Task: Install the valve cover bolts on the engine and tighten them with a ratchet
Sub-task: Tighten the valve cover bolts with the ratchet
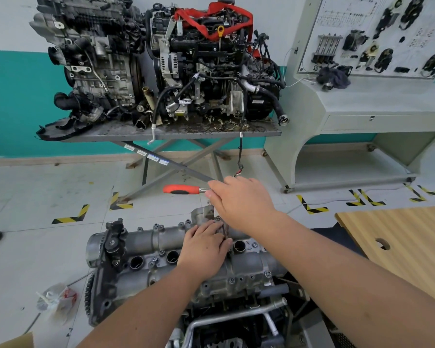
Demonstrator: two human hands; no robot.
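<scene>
The grey valve cover (161, 238) of the engine lies below me, with bolts (156, 226) along its far edge and several round plug holes (137, 262). My right hand (239, 199) grips the head end of a ratchet (183, 189) whose red and black handle sticks out to the left, above the cover's far edge. The ratchet head and socket are hidden under that hand. My left hand (204, 244) rests on top of the cover near its middle, fingers bent over a small wire harness.
Two engines (161, 66) sit on a scissor-leg metal table (171, 133) against the teal wall. A training board console (372, 59) stands at the right. A wooden board (399, 237) lies at my right. A plastic bag (55, 300) is on the floor at left.
</scene>
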